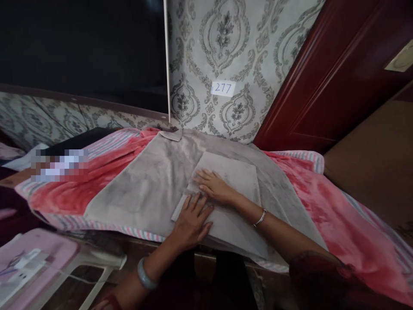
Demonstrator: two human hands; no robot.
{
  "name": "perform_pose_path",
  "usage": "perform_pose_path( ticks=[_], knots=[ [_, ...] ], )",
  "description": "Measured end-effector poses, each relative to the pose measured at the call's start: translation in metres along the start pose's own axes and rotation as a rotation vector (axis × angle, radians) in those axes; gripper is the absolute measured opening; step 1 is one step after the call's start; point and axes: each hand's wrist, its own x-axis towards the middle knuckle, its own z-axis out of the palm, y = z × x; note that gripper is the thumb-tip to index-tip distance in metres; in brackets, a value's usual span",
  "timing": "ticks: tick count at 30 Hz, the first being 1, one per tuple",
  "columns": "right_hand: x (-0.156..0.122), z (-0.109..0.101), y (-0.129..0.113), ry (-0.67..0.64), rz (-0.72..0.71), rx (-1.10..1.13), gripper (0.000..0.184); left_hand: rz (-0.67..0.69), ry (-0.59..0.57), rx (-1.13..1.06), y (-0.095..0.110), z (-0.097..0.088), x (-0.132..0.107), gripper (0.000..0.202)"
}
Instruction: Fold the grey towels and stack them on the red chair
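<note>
A flat grey folded piece (237, 219) with straight edges lies on a grey cloth (135, 185); whether it is board or stiff fabric I cannot tell. Palm down on its left part rests my left hand (192, 219), fingers spread. Farther up on the same piece my right hand (214, 186) lies flat with its fingers stretched out. Neither hand grips anything. The two hands are close together, the right one beyond the left. A small folded-over flap (172, 135) shows at the grey cloth's far left corner.
Under the grey cloth spreads a red plush blanket (335, 202) with a striped border. A television (84, 51) stands at the back left, before patterned wallpaper carrying a "277" label (223, 88). A dark red door (322, 86) is right; a pink stool (41, 249) stands front left.
</note>
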Motion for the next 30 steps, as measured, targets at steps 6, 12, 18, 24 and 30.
perform_pose_path(
  ticks=[6, 12, 18, 24, 30],
  knots=[
    [-0.001, 0.02, -0.013, -0.094, -0.175, -0.02, 0.054, 0.072, 0.208, -0.015, 0.006, 0.001, -0.029, 0.041],
    [0.037, 0.021, 0.022, -0.027, -0.104, -0.108, 0.06, 0.106, 0.274, -0.025, 0.006, 0.005, -0.034, 0.045],
    [0.077, 0.014, 0.054, -0.004, 0.045, -0.155, 0.061, 0.115, 0.281, -0.023, 0.006, 0.002, -0.032, 0.049],
    [0.104, 0.006, 0.082, -0.016, 0.207, -0.137, 0.061, 0.129, 0.291, -0.023, 0.004, 0.004, -0.032, 0.05],
    [0.117, 0.007, 0.098, -0.012, 0.255, -0.123, 0.062, 0.141, 0.367, -0.056, 0.0, 0.018, -0.034, 0.051]
  ],
)
